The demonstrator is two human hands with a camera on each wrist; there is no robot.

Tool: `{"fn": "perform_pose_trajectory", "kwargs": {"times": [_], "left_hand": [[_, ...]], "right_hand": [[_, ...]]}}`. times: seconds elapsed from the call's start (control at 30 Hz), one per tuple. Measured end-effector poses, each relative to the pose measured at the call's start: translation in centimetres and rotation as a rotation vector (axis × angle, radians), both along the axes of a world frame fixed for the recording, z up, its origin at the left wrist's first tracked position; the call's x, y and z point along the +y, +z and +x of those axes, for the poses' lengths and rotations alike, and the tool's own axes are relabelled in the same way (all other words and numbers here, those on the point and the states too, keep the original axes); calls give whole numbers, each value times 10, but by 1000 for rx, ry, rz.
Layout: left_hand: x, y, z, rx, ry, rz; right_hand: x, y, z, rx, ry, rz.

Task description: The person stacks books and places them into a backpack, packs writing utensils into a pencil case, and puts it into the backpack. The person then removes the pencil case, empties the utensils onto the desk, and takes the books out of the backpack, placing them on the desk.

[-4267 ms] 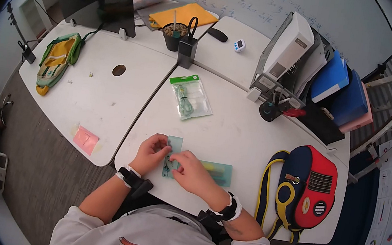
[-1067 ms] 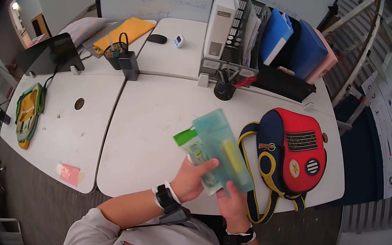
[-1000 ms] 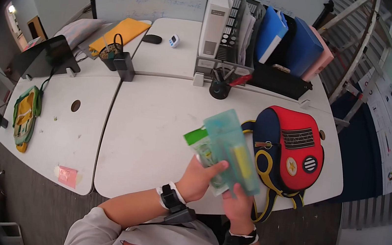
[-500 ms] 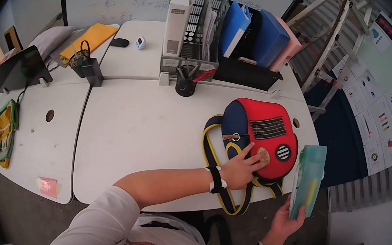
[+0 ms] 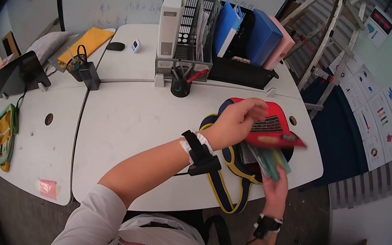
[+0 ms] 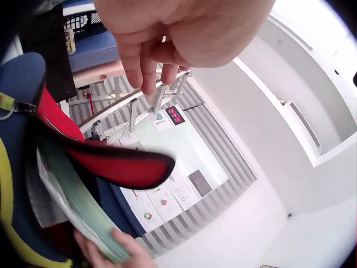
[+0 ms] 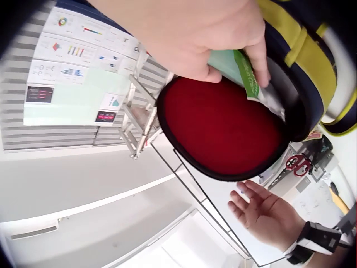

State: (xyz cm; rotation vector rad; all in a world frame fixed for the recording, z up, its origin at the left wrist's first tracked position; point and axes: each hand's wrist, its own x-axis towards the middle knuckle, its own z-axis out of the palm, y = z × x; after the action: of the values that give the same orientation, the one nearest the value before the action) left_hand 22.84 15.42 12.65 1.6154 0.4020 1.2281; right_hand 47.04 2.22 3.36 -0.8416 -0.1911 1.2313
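My right hand (image 5: 276, 185) grips a translucent teal pencil case (image 5: 275, 160) together with a clear zip bag (image 7: 249, 78) with a green top. Both are partly inside the open red and navy backpack (image 5: 236, 158), with the fingers right at its mouth. The backpack's red flap (image 5: 273, 140) is swung out and blurred in the head view; its red lining shows in the right wrist view. My left hand (image 5: 233, 122) hovers over the backpack beside the flap, holding nothing, its fingers (image 7: 237, 206) loosely bent. The depth of the backpack is mostly hidden.
Behind the backpack stand a black pen cup (image 5: 180, 87) and a file rack (image 5: 183, 69) with folders. A green and yellow bag (image 5: 5, 134) lies at the far left. The table's right edge runs close by the backpack, and a ladder (image 5: 323, 55) stands beyond.
The pencil case and zip bag, earlier on the table, then held in both hands, moved in my right hand from beside the backpack into its mouth. The flap opened; my left hand left the backpack's front.
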Motion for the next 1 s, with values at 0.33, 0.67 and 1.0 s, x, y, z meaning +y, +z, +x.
{"fn": "perform_pose_trajectory", "kwargs": {"times": [0.33, 0.67, 1.0], "left_hand": [[1, -79, -12, 425, 520, 288], [2, -106, 1, 533, 265, 173], [-50, -81, 14, 509, 254, 253]], "right_hand": [[42, -27, -10, -30, 333, -247], [-58, -3, -41, -335, 324, -197], [-36, 10, -73, -325, 435, -258]]}}
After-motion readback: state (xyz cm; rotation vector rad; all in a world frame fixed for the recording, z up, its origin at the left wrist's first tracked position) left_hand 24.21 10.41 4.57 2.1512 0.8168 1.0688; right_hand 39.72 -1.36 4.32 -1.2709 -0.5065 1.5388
